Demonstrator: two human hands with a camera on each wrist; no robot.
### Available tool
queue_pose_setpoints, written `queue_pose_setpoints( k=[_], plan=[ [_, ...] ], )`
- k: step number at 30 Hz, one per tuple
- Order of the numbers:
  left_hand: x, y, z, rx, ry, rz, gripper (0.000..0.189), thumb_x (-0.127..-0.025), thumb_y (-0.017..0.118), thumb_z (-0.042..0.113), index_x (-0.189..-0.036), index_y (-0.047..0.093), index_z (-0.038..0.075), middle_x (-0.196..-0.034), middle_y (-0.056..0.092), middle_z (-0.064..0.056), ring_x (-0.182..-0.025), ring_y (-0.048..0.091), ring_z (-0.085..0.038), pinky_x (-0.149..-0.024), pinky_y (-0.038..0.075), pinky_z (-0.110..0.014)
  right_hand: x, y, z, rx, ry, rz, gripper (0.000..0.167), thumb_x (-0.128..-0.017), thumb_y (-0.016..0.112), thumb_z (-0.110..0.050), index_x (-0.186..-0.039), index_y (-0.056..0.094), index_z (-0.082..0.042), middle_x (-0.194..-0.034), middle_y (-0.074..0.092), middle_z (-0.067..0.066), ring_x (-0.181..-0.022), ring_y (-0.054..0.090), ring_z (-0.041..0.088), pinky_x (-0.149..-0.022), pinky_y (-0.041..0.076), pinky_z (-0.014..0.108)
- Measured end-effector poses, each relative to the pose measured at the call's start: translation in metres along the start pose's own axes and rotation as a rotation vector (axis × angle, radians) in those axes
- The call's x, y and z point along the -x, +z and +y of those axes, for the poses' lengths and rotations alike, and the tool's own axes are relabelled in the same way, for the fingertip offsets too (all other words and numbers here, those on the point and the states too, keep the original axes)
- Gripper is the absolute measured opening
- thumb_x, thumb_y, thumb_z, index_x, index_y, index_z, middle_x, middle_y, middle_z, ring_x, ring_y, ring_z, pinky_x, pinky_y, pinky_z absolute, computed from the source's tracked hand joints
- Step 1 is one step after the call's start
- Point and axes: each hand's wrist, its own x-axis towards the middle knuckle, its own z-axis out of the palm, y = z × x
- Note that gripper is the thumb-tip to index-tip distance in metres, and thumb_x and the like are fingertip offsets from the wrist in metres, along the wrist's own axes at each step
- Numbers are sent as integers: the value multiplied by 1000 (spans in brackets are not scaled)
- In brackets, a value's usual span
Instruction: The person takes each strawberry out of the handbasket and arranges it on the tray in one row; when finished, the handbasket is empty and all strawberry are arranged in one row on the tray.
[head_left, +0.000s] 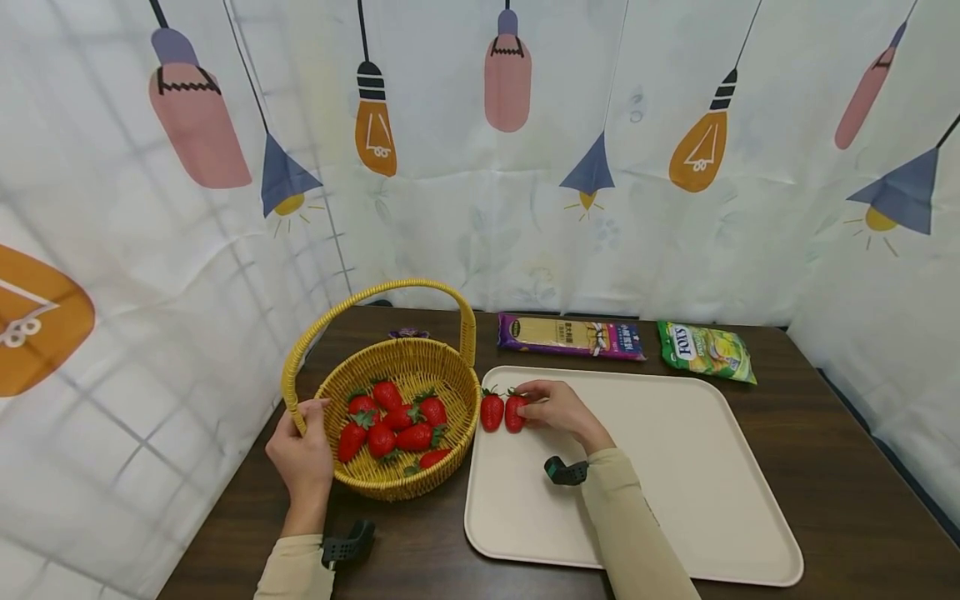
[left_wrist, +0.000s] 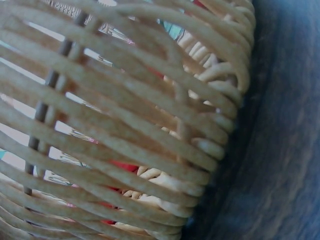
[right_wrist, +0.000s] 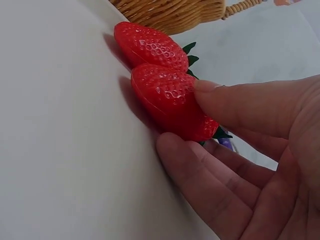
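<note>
My left hand grips the handle of a yellow wicker basket where it meets the left rim. Several red strawberries with green leaves lie inside. On the left side of a cream tray, two more sit side by side. The right one of them, a strawberry, is pinched between the thumb and fingers of my right hand. Its neighbour, a strawberry, touches or nearly touches it. The left wrist view is filled by the basket's woven wall; no hand shows there.
Behind the tray lie a purple noodle pack and a green candy bag. A small dark purple item shows behind the basket. The dark wooden table is bordered by a printed curtain.
</note>
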Motion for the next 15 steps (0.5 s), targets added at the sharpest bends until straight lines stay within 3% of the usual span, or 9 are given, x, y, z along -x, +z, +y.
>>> queue_pose_setpoints(
  k=[6, 10, 13, 15],
  plan=[
    [0, -1, 2, -7, -6, 3, 32, -100, 55, 16, -91, 71, -10, -88, 68, -27, -58, 42, 0, -60, 33, -19, 0, 1, 0, 3, 4, 5, 45, -86, 69, -1, -129, 57, 5, -112, 59, 23, -80, 67, 21, -75, 57, 42],
    [0, -1, 2, -13, -9, 13, 32, -99, 55, 16, -89, 72, -9, -77, 69, -1, -56, 41, -2, -59, 33, -19, 1, 0, -5, 57, 31, 32, 50, -86, 71, -8, -133, 55, -1, -120, 59, 20, -80, 67, 20, -73, 57, 38],
    [1, -1, 2, -17, -10, 5, 34, -100, 55, 19, -89, 72, -8, -72, 59, 23, -52, 37, -3, -56, 32, -20, 3, -1, -8, 103, 54, 71, 48, -88, 71, -13, -133, 57, -4, -123, 59, 18, -80, 67, 21, -71, 57, 36],
    [1, -2, 2, -13, -9, 0, 35, -100, 55, 20, -89, 72, -8, -69, 55, 28, -50, 34, -4, -55, 30, -21, 4, -2, -9, 122, 60, 107, 46, -89, 71, -16, -132, 58, -6, -124, 59, 16, -82, 67, 22, -70, 57, 35]
  ],
)
